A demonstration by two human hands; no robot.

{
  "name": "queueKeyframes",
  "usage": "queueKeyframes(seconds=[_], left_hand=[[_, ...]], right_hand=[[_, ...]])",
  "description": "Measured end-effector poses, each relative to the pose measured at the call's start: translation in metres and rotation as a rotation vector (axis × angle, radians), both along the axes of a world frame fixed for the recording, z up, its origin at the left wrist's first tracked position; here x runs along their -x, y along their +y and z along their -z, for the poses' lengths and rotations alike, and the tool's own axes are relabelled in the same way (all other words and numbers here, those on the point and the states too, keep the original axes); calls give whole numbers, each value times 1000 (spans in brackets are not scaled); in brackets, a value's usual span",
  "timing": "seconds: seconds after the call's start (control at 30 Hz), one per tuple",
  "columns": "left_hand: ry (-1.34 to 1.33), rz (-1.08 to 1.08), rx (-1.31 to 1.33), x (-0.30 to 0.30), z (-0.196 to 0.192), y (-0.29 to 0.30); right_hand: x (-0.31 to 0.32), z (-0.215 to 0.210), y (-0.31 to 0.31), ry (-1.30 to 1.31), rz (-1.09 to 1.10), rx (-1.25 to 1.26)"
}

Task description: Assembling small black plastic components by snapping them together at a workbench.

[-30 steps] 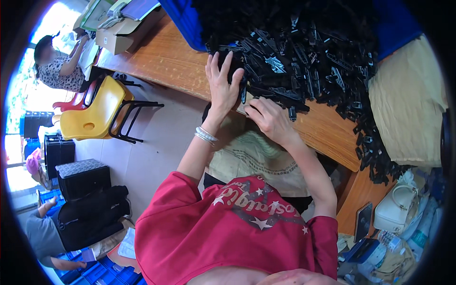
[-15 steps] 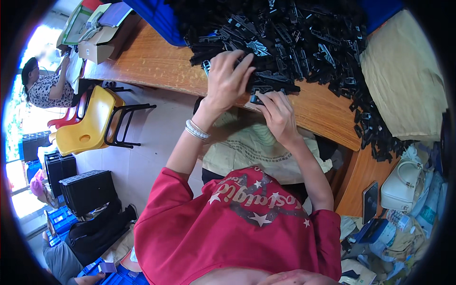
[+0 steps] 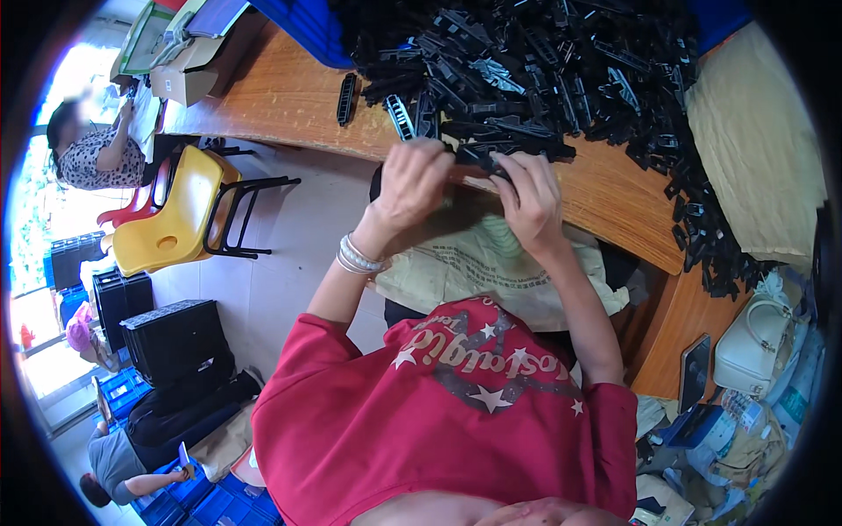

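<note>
**Small black part pinched at the table's edge**

Count the clock hours from the spot between your hands, with twelve pointing away from you. The black plastic part (image 3: 479, 159) is right at that spot, by the near edge of the wooden table (image 3: 605, 186). Your right hand (image 3: 532, 200) seems to pinch its right end with thumb and finger. Your left hand (image 3: 408, 186) has curled fingers by the other end, on the nine side. I cannot tell if they grip the part or only touch it, because the hand hides its own tips.

To do this well, pinch firmly but gently, as thin plastic might snap or slip. Hold the part flat so you can see all of it. A bit more toward twelve would put it over the wood; dropped here, it could land on the cream sack (image 3: 465, 267) down at six.

The table edge slants from nine to four, and your wrists hang past it. A big heap of black plastic parts (image 3: 535, 83) fills eleven to two, near your fingertips, so don't bump it. At ten lie a dark slotted strip (image 3: 346, 99) and a shiny slotted strip (image 3: 399, 117), the shiny one just beside your left hand. Brown wood around the dark strip gives you room. More wood shows at three, before the tan sack (image 3: 759, 145).
</note>
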State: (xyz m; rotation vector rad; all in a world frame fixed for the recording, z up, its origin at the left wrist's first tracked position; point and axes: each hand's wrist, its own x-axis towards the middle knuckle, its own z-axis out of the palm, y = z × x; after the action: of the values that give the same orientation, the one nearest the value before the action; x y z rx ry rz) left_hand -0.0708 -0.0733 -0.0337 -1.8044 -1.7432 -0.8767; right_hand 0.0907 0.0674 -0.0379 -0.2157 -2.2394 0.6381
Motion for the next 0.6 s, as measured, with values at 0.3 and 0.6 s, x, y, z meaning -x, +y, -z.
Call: queueKeyframes(seconds=[0.3,0.6], left_hand=[[-14,78,182,-13,9,-3],[-172,58,347,-37,-28,20]], right_hand=[[-27,-10,-3,-127,117,-49],[-38,-16,11,-229,207,-31]])
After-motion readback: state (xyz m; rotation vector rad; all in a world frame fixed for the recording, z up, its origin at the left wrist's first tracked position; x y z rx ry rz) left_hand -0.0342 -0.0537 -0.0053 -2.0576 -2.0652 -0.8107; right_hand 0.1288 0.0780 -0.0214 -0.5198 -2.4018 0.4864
